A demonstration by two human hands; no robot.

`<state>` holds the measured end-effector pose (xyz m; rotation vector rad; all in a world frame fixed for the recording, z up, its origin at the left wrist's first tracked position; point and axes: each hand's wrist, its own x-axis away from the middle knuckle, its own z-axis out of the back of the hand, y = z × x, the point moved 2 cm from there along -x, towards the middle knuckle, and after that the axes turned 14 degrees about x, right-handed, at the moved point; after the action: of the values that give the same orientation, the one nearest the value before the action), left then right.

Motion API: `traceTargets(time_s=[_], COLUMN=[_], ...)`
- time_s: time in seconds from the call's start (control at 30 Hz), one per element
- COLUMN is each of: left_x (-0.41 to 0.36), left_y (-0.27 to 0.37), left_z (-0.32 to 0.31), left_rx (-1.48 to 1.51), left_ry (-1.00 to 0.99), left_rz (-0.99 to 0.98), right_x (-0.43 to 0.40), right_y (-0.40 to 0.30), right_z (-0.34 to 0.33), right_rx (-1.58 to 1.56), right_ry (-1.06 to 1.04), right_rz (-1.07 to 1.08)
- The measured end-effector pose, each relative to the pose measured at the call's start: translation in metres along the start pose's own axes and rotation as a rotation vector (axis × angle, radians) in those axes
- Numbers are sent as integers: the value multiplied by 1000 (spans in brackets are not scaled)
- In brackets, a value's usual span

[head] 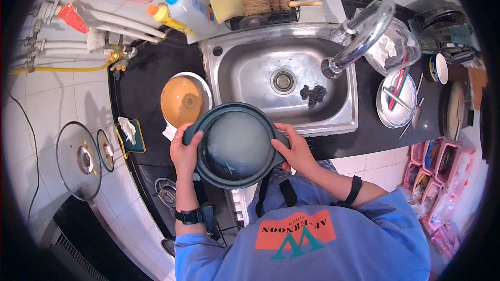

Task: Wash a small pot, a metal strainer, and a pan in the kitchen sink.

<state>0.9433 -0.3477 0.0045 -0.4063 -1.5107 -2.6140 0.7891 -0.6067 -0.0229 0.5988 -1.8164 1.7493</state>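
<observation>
Between both hands I hold a dark green two-handled pot (239, 144) at the front edge of the counter. It contains a cloudy whitish liquid, with a small pale streak near its lower side. My left hand (186, 150) grips the left handle, thumb on the rim. My right hand (293, 148) is closed around the right handle. The pot overlaps the near left corner of the stainless steel sink (254, 74). Just left of the sink, an orange bowl (177, 99) rests in a white bowl (207, 86).
Dark wet scraps (313, 94) lie in the sink under a chrome faucet (351, 47). On the right are stacked white bowls (404, 99) with chopsticks across them. A gas burner (166, 192) is at the left front. Behind the sink stand a pump bottle (191, 11) and a brush (258, 3).
</observation>
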Motion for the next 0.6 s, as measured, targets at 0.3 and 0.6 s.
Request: traceTargets(time_s=[0.3, 0.6], left_x=[9, 18], left_y=[-43, -41], left_z=[12, 4], left_rx=[54, -21], left_ry=[62, 163], left_rz=[24, -110], right_x=[7, -65], right_y=[-12, 26], right_z=[-18, 31], right_rx=[79, 76], right_ry=[-69, -154], right_rz=[49, 127])
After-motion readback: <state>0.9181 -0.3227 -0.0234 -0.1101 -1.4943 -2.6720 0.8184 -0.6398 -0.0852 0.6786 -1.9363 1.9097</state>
